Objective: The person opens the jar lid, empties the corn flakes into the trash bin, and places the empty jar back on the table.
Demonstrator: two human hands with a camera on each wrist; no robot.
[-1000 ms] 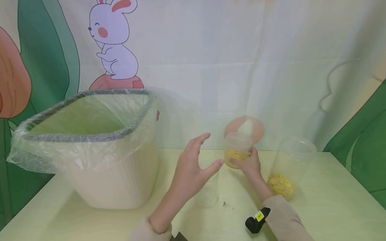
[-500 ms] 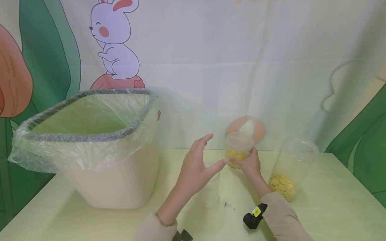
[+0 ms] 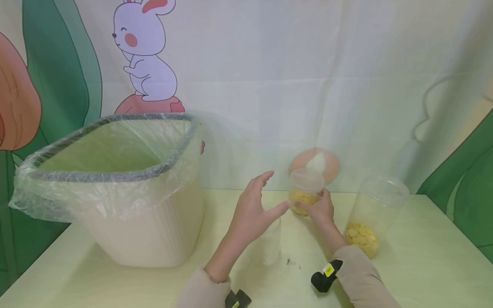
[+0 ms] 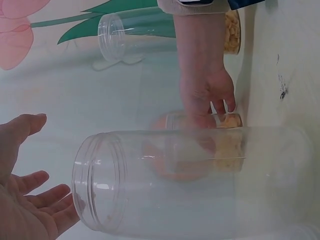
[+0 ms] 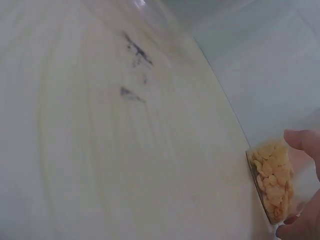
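A small clear jar [image 3: 307,182] of yellow flakes [image 5: 272,180] stands upright near the table's back edge. My right hand [image 3: 319,210] holds it low down, thumb on one side and fingers on the other. My left hand [image 3: 250,214] is raised with its fingers spread and nothing in them. Below and just beyond that hand is an empty clear jar [image 4: 175,185], partly hidden by it in the head view. In the left wrist view the left fingers lie close to the jar's rim; whether they touch it I cannot tell.
A tall clear jar [image 3: 379,205] with flakes at its bottom stands to the right. At the left is a large bin [image 3: 150,231] lined with a plastic bag. Small dark marks [image 5: 135,50] are on the tabletop. A printed curtain [image 3: 246,85] hangs behind the table.
My left hand has shifted slightly to the right, its fingers still spread. The right hand keeps its hold on the small jar, which stays in place.
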